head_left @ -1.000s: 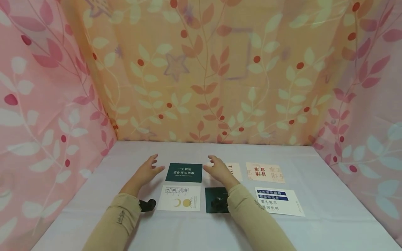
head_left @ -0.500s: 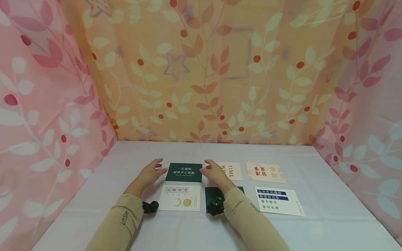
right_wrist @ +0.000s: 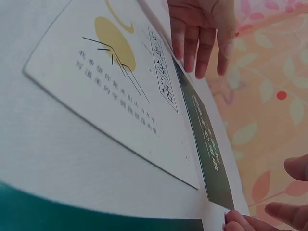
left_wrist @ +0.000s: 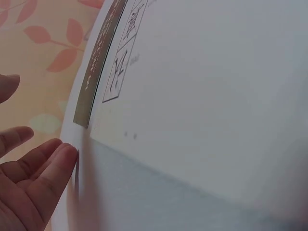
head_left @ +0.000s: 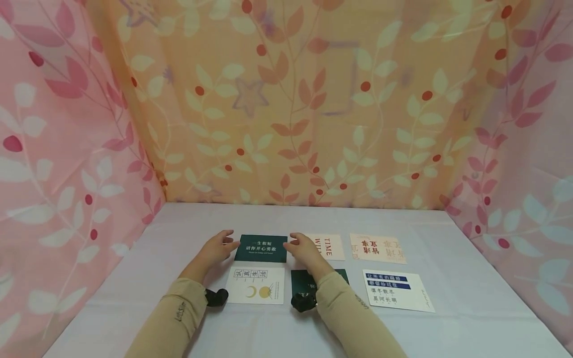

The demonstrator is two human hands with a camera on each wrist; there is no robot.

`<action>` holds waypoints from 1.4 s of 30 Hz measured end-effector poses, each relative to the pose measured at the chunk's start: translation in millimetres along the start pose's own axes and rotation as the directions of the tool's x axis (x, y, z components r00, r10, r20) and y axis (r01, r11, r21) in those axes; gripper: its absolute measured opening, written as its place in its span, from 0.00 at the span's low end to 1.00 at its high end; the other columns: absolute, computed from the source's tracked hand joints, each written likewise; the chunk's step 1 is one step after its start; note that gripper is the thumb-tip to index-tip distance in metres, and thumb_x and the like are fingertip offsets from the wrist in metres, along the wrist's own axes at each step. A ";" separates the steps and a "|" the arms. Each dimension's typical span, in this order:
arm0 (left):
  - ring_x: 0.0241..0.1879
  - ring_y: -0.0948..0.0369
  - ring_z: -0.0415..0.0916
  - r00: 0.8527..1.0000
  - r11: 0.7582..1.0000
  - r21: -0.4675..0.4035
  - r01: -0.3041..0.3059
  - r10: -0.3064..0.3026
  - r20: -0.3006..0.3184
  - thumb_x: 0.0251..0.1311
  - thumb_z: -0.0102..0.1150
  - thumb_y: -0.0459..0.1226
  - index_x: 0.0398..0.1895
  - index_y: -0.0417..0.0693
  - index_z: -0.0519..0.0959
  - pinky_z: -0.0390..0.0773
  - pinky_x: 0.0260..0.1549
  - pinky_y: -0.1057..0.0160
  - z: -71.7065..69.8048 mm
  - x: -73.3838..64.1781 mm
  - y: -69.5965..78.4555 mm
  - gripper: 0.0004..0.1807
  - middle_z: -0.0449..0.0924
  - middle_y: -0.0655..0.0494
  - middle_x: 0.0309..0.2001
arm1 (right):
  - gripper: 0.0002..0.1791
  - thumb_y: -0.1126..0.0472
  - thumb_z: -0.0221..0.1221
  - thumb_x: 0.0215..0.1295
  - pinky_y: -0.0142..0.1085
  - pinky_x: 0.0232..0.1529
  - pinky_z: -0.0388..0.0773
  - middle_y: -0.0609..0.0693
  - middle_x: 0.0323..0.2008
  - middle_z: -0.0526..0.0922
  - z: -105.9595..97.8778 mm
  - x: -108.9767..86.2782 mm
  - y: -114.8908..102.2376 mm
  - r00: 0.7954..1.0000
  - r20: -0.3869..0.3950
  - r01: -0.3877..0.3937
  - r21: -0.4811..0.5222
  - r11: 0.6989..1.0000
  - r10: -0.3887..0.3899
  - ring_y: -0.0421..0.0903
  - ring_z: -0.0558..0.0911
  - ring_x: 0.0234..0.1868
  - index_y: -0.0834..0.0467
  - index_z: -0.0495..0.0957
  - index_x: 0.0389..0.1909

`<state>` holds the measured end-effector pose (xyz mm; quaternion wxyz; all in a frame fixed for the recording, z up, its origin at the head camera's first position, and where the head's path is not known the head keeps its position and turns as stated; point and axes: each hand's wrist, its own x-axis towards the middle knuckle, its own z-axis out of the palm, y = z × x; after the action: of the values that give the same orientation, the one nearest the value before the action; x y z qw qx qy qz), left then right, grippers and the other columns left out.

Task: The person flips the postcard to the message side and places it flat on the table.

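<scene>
A dark green card with pale lettering lies flat in the back row on the table, between both hands. My left hand is at its left edge, thumb tip right by the side and the other fingers loosely spread. At the opposite edge is my right hand, its thumb close to the card's right side. The left wrist view shows the left fingers relaxed beside the green card. In front of it lies a white card with a yellow moon and sun. The right forearm partly covers a second green card.
To the right lie a cream card reading TIME, a cream card with red characters, and a white card with blue bands. White cloth covers the table. Patterned fabric walls stand at the back and both sides.
Both hands have moved inward to the side edges of the back green card, the left one rightward and the right one slightly leftward. The cards lie as before.
</scene>
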<state>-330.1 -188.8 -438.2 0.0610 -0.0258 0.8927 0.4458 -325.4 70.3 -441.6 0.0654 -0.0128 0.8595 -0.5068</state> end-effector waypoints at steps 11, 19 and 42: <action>0.49 0.51 0.71 0.997 0.996 -0.067 0.067 -0.070 -0.039 0.62 0.52 0.42 0.65 0.46 0.59 0.77 0.44 0.57 3.8 -0.4 3.5 0.29 0.68 0.41 0.55 | 0.28 0.51 0.57 0.61 0.50 0.51 0.73 0.59 0.55 0.72 5.5 -4.8 -5.1 0.999 0.004 -0.040 0.045 0.998 0.040 0.53 0.77 0.47 0.56 0.66 0.62; 0.50 0.51 0.70 0.997 0.991 -0.120 0.064 -0.068 -0.030 0.63 0.50 0.42 0.65 0.46 0.59 0.75 0.47 0.55 7.0 -1.7 4.4 0.28 0.69 0.42 0.55 | 0.28 0.51 0.57 0.61 0.51 0.52 0.71 0.59 0.57 0.71 5.9 -8.4 -7.7 0.999 0.014 -0.040 0.064 0.997 0.039 0.54 0.77 0.48 0.56 0.66 0.61; 0.49 0.51 0.72 0.993 0.982 -0.171 0.078 -0.092 -0.073 0.64 0.48 0.41 0.60 0.45 0.66 0.76 0.40 0.58 12.1 2.2 3.1 0.22 0.71 0.42 0.53 | 0.28 0.51 0.56 0.62 0.52 0.52 0.70 0.59 0.56 0.71 7.5 -9.7 -4.8 0.999 0.040 -0.027 0.078 0.997 0.024 0.53 0.77 0.47 0.57 0.66 0.61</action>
<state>-331.6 -177.2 -443.2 0.0415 -0.0870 0.8518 0.5149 -315.1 62.3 -440.0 0.0892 -0.0094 0.8376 -0.5389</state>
